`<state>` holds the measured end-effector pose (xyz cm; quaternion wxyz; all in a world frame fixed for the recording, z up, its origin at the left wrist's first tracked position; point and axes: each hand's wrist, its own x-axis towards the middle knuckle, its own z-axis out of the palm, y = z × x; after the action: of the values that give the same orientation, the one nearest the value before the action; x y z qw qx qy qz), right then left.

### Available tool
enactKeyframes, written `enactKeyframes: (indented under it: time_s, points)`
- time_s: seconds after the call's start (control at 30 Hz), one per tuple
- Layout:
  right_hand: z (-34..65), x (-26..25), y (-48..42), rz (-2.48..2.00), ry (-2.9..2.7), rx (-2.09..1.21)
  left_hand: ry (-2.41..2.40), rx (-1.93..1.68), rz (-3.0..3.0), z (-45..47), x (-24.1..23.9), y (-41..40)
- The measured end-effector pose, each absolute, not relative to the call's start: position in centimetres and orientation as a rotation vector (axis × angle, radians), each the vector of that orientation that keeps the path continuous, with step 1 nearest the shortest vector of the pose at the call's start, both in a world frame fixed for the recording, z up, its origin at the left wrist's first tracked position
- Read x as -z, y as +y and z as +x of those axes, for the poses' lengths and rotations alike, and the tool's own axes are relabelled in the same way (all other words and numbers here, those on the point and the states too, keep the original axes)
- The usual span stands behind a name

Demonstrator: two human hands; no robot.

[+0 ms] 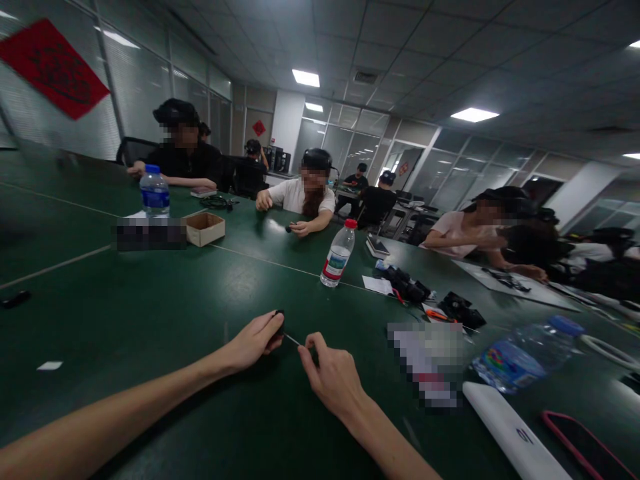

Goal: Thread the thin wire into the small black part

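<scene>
A small black part (279, 315), lower centre, is pinched in the closed left hand (255, 341); a thin pin (293, 339) is gripped by the right hand (334, 377). A red-capped bottle (339, 253) is stood well behind on the worktop (150, 313).

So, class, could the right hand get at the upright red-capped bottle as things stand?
Probably yes: only bare table lies between the right hand and the red-capped bottle, though its fingers pinch a thin tool.

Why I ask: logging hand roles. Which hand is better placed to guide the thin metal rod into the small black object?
Likely the right hand: it pinches the thin metal rod, its tip at the small black object in the left hand.
</scene>
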<state>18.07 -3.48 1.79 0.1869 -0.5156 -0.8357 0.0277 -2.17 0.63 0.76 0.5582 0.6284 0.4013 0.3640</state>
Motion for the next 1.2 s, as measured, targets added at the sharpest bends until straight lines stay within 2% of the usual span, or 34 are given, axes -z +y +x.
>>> enactKeyframes:
  time_s: [1.2]
  points:
    - [17.81,-2.06,-3.57,-1.520,-2.338,-0.092,0.947,-0.879,1.518,-1.99,-1.03,0.51]
